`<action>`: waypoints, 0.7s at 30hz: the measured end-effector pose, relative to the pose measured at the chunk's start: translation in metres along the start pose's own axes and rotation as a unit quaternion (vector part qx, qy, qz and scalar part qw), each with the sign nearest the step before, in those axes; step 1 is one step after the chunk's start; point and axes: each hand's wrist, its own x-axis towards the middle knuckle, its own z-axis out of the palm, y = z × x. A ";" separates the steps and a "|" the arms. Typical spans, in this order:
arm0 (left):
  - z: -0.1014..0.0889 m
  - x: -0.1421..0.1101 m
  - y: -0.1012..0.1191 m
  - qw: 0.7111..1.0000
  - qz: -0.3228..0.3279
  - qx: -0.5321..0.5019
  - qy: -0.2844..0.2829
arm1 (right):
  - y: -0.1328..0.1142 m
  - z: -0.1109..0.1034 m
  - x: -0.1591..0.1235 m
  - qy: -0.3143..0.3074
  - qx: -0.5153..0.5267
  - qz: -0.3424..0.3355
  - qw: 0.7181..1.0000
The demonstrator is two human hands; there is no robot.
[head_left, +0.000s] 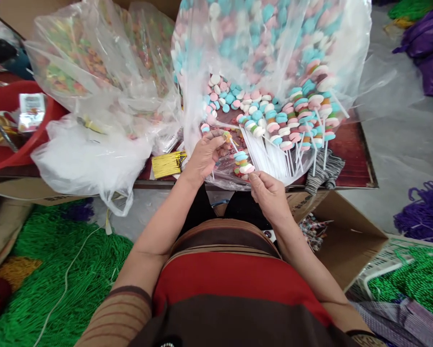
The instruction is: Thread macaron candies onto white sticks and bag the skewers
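Note:
My left hand [206, 153] pinches a small orange candy piece [227, 137] at the tip of a white stick. My right hand [268, 192] grips the lower end of that stick, a skewer [242, 163] threaded with blue, orange and white-pink sweets. Both hands sit at the mouth of a big clear bag [274, 58] full of loose pink, blue and white candies. Finished skewers [303, 120] lie in a row inside the bag, with a pile of bare white sticks [270, 156] just beyond my right hand.
A dark red table [353, 154] carries the bags. More clear bags of colourful candy [93, 62] stand to the left, beside a red basin [6, 125]. Gold twist ties [167, 164] lie near the table edge. Green [57, 270] and purple [422, 212] cords cover the floor; an open cardboard box [346, 236] sits right.

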 end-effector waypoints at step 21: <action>0.012 -0.019 0.012 0.999 0.043 -0.026 -0.016 | -0.002 -0.008 -0.005 0.028 -0.150 -0.108 0.982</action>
